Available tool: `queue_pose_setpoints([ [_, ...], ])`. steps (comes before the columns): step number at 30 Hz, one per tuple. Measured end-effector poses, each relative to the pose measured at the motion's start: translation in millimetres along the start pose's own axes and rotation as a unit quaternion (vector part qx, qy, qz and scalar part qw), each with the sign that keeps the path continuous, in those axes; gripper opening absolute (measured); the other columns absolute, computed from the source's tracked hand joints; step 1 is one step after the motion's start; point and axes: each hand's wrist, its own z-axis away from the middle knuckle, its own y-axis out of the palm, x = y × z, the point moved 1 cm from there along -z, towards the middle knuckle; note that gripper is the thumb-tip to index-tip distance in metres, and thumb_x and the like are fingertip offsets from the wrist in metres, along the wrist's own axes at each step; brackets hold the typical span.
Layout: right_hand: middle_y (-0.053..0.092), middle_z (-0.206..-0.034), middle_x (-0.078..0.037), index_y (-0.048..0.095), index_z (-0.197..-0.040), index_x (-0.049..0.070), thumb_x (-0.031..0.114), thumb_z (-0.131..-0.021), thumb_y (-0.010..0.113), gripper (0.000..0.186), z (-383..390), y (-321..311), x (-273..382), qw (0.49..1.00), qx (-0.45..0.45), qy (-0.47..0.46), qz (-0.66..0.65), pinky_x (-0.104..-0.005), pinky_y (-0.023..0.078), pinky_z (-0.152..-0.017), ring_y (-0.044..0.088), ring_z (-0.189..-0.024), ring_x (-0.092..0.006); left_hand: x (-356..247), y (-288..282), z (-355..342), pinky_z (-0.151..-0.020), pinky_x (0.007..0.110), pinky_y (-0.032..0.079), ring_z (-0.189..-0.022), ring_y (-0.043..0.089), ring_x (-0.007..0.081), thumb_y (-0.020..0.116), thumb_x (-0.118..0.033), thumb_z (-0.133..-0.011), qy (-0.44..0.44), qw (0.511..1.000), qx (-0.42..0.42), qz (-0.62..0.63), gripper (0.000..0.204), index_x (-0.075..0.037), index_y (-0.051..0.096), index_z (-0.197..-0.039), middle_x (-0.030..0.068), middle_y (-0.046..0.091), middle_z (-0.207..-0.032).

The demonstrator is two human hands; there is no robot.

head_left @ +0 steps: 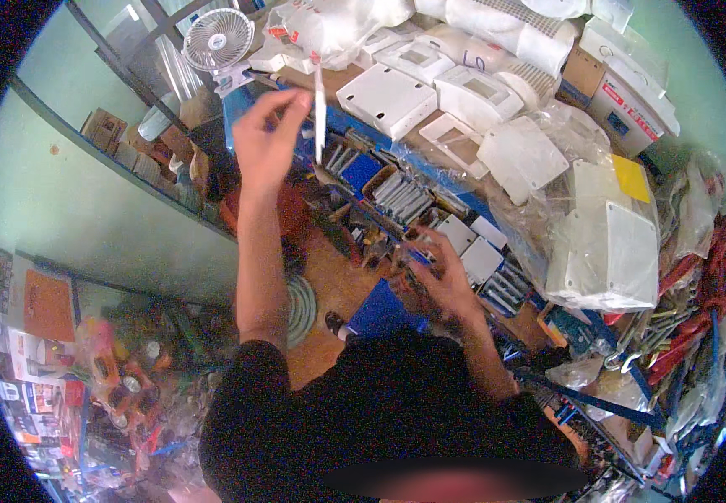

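Raised at the upper left, my left hand [269, 138] is closed in a pinch on a thin white plate [321, 121]. The plate stands upright and shows almost edge-on, close to the front of the cluttered shelf. Lower and to the right, my right hand [445, 275] has its fingers curved and apart from the thumb. A bit of blue shows in that gap; I cannot make out whether it is a separate thing. Beside this hand lie white square plates [479, 260] and a row of grey metal pieces [508, 287].
White plastic boxes [386, 99] and bagged white housings [606, 243] crowd the upper shelf. A small fan [218, 40] stands at the back left. Red and metal tools [673, 327] hang at right. A blue stool-like surface [384, 310] and a coiled hose [300, 310] are below.
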Motion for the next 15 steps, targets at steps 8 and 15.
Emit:
queue_pose_setpoints([
  [8,0.059,-0.138,-0.016,0.022,-0.158,0.008,0.022,-0.073,0.091,0.110,-49.2,20.7,84.8,0.989,0.057,-0.136,-0.030,-0.0412,0.040,-0.112,0.052,-0.133,-0.0256,-32.1,21.7,103.6,-0.079,0.028,0.051,-0.087,0.066,0.0139,0.072,0.002,-0.087,-0.043,0.974,0.187,0.122,0.008,0.002,0.073,-0.095,0.0086,0.073,-0.094],
  [15,0.069,-0.115,-0.015,0.055,-0.133,0.005,0.033,-0.074,0.088,0.073,-45.1,51.5,48.0,0.999,-0.013,-0.047,0.010,-0.0378,0.053,-0.093,0.068,-0.106,-0.0261,-7.3,22.6,151.3,-0.093,0.031,0.049,-0.104,0.064,0.0181,0.068,-0.010,-0.095,-0.186,0.958,0.164,0.141,0.028,0.002,0.066,-0.120,0.0103,0.068,-0.111],
])
